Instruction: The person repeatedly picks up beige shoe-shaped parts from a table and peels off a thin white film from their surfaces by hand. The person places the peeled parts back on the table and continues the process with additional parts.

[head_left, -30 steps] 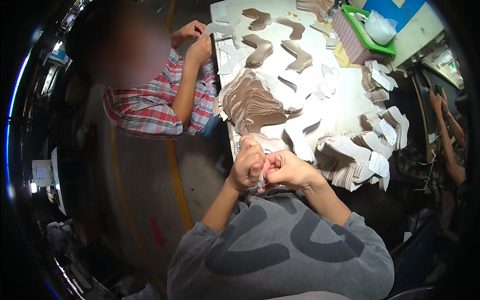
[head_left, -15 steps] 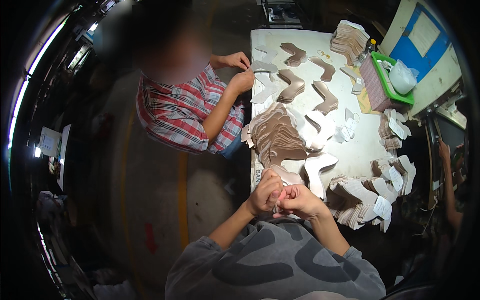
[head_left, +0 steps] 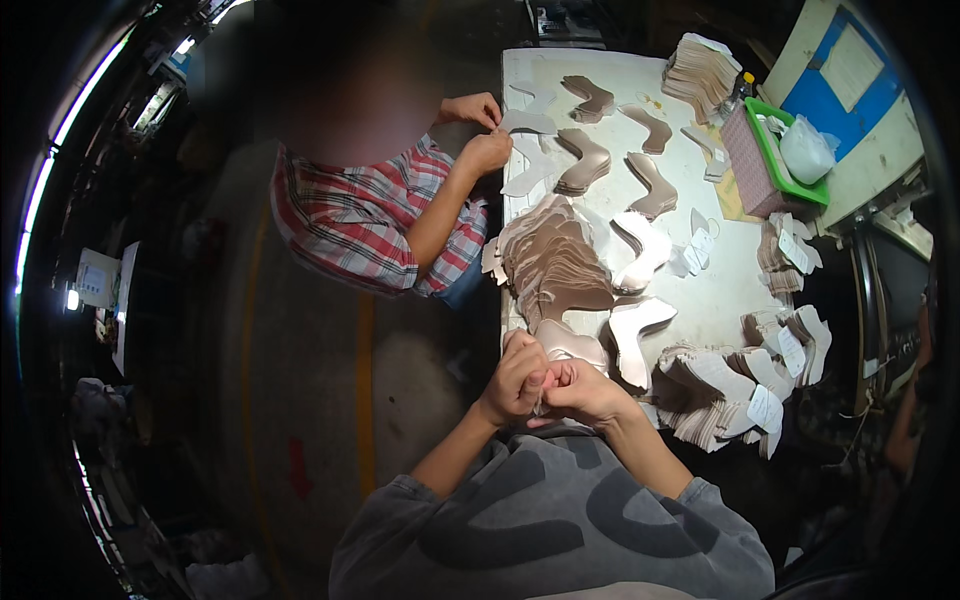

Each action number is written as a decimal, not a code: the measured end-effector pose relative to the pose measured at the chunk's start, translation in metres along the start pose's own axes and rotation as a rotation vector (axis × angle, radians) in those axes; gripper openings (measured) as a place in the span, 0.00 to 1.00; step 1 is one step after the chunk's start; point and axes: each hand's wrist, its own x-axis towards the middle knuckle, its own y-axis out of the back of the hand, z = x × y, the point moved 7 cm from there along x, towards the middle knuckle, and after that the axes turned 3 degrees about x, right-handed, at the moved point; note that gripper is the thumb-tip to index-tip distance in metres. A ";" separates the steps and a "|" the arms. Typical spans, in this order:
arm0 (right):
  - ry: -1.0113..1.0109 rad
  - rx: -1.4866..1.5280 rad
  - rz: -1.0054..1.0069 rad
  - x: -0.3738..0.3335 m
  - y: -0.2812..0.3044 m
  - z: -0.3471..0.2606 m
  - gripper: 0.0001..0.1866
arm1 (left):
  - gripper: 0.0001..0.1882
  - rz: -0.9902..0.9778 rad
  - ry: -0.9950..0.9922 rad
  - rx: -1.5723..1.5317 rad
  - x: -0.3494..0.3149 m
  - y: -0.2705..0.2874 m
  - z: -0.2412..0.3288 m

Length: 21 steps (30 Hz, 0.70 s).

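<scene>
My left hand [head_left: 515, 382] is closed like a fist above the near edge of the table. Touching it from the right, my right hand [head_left: 588, 392] is also closed, thumb and fingers pinched together. A pale sliver shows between the two hands, too small and too covered to name. Just beyond them lies a glossy beige curved piece [head_left: 570, 343], partly hidden by my fingers. A large fanned pile of brown-beige cut pieces [head_left: 555, 255] spreads behind it. To the right of my hands sits a stack of pale boot-shaped pieces [head_left: 632, 335].
The white table [head_left: 720, 300] carries several more stacks. Tagged bundles [head_left: 715, 395] lie along its right side. A pink basket with a green rim [head_left: 775, 165] stands at the far right. A co-worker in a plaid shirt [head_left: 370, 220] handles grey pieces [head_left: 527, 123] at the left edge.
Both my hands have shifted slightly left and away from me, still together. The co-worker's hands remain at the grey pieces.
</scene>
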 end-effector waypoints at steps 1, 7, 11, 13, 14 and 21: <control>0.048 -0.009 -0.024 -0.002 -0.003 -0.003 0.01 | 0.20 -0.007 0.007 -0.007 -0.001 0.000 0.000; 0.131 -0.096 0.029 -0.018 -0.002 -0.008 0.04 | 0.21 -0.001 0.032 0.110 -0.001 0.002 -0.002; 0.308 -0.341 0.147 -0.019 0.007 -0.021 0.05 | 0.18 0.001 0.089 0.202 0.001 0.004 -0.007; 0.348 -0.422 0.278 -0.021 0.022 -0.026 0.05 | 0.16 -0.017 0.221 0.259 -0.001 0.011 -0.020; 0.471 -0.443 0.325 -0.023 0.026 -0.034 0.05 | 0.15 -0.027 0.306 0.279 -0.004 0.017 -0.028; 0.663 -0.309 0.569 -0.011 0.049 -0.048 0.03 | 0.07 0.063 0.908 -0.705 -0.056 0.021 -0.071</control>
